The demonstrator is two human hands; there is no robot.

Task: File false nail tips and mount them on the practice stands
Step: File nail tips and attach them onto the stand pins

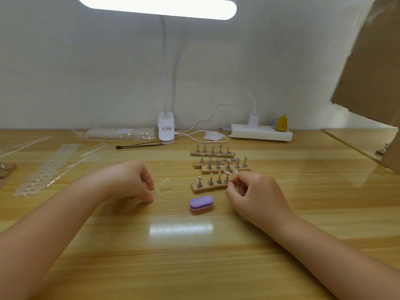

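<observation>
The counter is yellowish wood with a streaked grain. The buffer block is purple over pink (a dark band between). Silver pegs stand on tan bases; the power strip is white.

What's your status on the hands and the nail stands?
Left hand pinching clear plastic nail-tip strip. Right hand fingers curled at nearest wooden stand with metal pegs; what it holds unclear. Purple-pink oval buffer block idle between hands.
</observation>
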